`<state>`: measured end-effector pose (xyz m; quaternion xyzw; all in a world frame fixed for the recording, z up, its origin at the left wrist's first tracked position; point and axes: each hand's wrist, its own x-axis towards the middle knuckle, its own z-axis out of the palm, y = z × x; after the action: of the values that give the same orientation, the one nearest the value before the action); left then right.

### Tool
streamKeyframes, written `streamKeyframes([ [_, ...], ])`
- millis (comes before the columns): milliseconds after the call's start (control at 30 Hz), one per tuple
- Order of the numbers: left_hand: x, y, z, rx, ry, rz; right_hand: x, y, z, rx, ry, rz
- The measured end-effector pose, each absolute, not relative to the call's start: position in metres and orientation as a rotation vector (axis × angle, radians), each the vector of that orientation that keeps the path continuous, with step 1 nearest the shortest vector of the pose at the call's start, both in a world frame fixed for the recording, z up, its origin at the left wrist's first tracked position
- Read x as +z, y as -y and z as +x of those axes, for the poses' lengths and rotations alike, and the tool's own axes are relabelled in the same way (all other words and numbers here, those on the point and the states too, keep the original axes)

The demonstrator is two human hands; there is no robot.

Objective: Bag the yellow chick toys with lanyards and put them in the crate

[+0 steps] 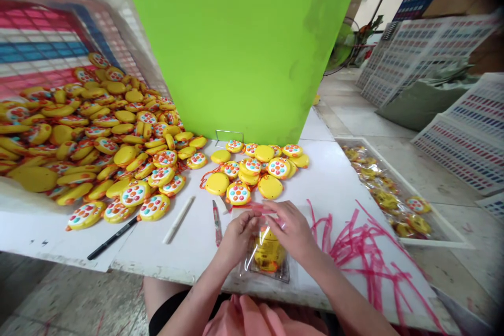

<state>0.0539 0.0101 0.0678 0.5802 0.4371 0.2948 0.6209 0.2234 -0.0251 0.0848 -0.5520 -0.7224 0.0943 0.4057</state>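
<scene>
At the front edge of the table lies a clear plastic bag point(284, 269) with a yellow duck-like toy point(269, 252) inside. My left hand point(239, 235) pinches the bag's upper left edge, thumb and fingers together. Over the bag's upper right side, my right hand point(292, 226) is bent with its fingertips closed on the film. A pink strip point(258, 207) shows behind the fingertips; whether either hand grips it is hidden. Just beyond the hands is a group of loose yellow toys point(238, 193) with coloured dots on white faces. A thin cutter knife point(217, 223) lies left of my left hand.
A large heap of similar toys point(125, 156) spills from the left. A black pen point(112, 239) and a white stick point(178, 219) lie nearby. Pink strips point(366, 252) are strewn at right, beside a tray point(441, 241) of bagged toys. A tall green panel point(244, 52) stands behind.
</scene>
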Motion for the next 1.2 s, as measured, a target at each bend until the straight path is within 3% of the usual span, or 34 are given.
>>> streamKeyframes([
  [133, 0.083, -0.008, 0.054, 0.704, -0.969, 1.704, 0.089, 0.015, 0.199, 0.094, 2.023, -1.358],
  [267, 0.084, -0.009, 0.053, 0.693, -0.943, 1.816, 0.080, 0.004, 0.198, 0.151, 1.874, -1.415],
  [400, 0.066, -0.014, 0.051, 0.668, -0.972, 1.544, 0.056, -0.002, 0.251, 0.346, 1.478, -1.630],
  [567, 0.038, -0.023, 0.042, 0.666, -0.999, 1.071, 0.018, 0.018, 0.361, 0.290, 1.160, -2.024],
  [700, 0.029, -0.024, 0.037, 0.700, -0.981, 0.962, -0.003, 0.040, 0.383, 0.413, 1.343, -2.073],
  [833, 0.032, -0.023, 0.035, 0.699, -0.951, 0.951, -0.003, 0.045, 0.362, 0.088, 1.756, -2.063],
  [967, 0.035, -0.023, 0.034, 0.671, -0.946, 0.968, 0.020, 0.032, 0.350, -0.174, 1.629, -2.029],
  [1067, 0.035, -0.023, 0.034, 0.683, -0.977, 0.950, 0.039, 0.021, 0.328, 0.073, 1.567, -1.914],
  [1200, 0.036, -0.022, 0.035, 0.697, -0.971, 0.935, 0.043, 0.011, 0.280, 0.800, 1.647, -1.735],
])
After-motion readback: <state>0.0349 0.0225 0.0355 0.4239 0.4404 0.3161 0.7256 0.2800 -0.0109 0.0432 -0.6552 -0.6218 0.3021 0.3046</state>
